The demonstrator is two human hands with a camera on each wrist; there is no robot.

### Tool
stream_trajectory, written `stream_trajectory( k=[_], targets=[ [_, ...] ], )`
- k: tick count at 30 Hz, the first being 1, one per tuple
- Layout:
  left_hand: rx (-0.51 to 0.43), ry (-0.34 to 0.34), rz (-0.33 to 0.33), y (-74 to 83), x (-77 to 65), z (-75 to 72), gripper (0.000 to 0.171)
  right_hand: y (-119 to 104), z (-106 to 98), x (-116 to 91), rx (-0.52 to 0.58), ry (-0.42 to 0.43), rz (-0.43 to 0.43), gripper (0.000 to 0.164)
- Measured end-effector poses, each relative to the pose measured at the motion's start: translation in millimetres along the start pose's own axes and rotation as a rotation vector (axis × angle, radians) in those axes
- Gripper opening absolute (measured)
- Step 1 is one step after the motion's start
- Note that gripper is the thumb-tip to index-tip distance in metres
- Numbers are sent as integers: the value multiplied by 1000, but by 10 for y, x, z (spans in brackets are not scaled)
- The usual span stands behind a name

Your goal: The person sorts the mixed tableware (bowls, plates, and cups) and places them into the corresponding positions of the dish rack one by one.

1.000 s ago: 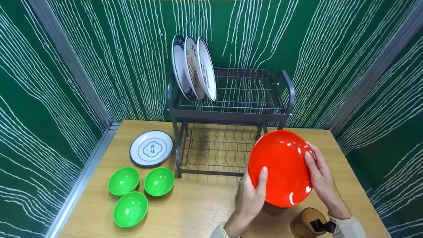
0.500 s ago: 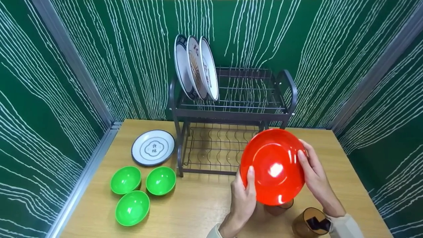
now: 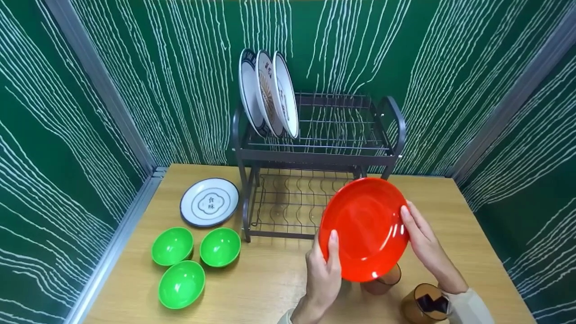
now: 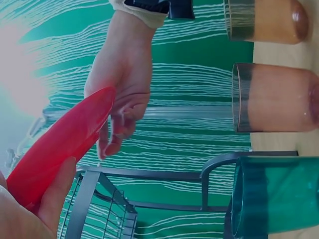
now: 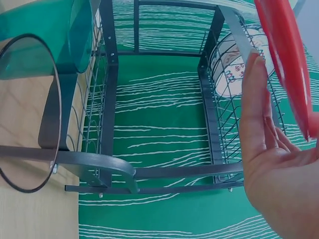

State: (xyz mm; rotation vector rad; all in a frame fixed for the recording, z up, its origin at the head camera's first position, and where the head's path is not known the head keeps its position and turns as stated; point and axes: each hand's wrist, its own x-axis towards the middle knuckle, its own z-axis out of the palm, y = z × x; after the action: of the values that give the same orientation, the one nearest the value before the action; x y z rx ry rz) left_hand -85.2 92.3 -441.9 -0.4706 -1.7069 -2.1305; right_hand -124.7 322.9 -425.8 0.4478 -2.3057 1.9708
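A red plate (image 3: 364,229) is held up above the table in front of the dish rack, tilted, its inner face toward the head camera. My left hand (image 3: 321,272) grips its lower left edge, thumb on the face. My right hand (image 3: 427,245) holds the right edge, thumb in front and fingers behind. Edge-on, the red plate (image 4: 60,144) spans between both hands in the left wrist view. Beneath it stand an amber cup (image 3: 423,303) and a pinkish-brown cup (image 3: 382,283) partly hidden by the plate. A green cup (image 4: 279,196) shows in the left wrist view.
The two-tier dark dish rack (image 3: 315,156) stands at the back, with three patterned plates (image 3: 285,96) upright at its upper left. On the table (image 3: 270,270), a white blue-rimmed plate (image 3: 191,209) lies left of the rack, near three green bowls (image 3: 182,285). Green walls enclose the table.
Both hands have moved the red plate to the left, and its tilt has varied. More of the pinkish-brown cup shows below it. The racked plates and green bowls stay put.
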Motion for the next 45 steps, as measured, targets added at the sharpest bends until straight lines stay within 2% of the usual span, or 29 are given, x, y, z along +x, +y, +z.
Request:
stream_trajectory(
  k=[4, 8, 14, 19, 22, 26, 29, 35, 40, 45],
  targets=[
    [-2, -9, 26, 4, -12, -32, 37, 33, -20, 0, -19, -39, -16, 46],
    [14, 20, 27, 73, -4, -66, 35, 69, -74, 39, -15, -56, -59, 45],
    [79, 75, 47, 240, 37, -155, 32, 58, -129, 163, -26, 2, -31, 41],
    [119, 89, 120, 193, 64, -259, 31, 14, -122, 269, -101, 95, 39, 42],
    [122, 87, 145, 171, 88, -314, 32, 174, -179, 383, -144, 131, 48, 43],
    [120, 95, 82, 245, 126, -369, 30, 415, -264, 565, -222, 152, 44, 47],
    [118, 112, 38, 310, 152, -401, 30, 447, -270, 666, -289, 148, 45, 50],
    [161, 145, 77, 356, 211, -456, 30, 483, -237, 777, -397, 97, 55, 52],
    [195, 170, 114, 396, 287, -513, 28, 533, -148, 840, -373, 47, 14, 39],
    [225, 209, 144, 450, 385, -566, 25, 599, -66, 877, -356, 50, 6, 35]
  ],
)
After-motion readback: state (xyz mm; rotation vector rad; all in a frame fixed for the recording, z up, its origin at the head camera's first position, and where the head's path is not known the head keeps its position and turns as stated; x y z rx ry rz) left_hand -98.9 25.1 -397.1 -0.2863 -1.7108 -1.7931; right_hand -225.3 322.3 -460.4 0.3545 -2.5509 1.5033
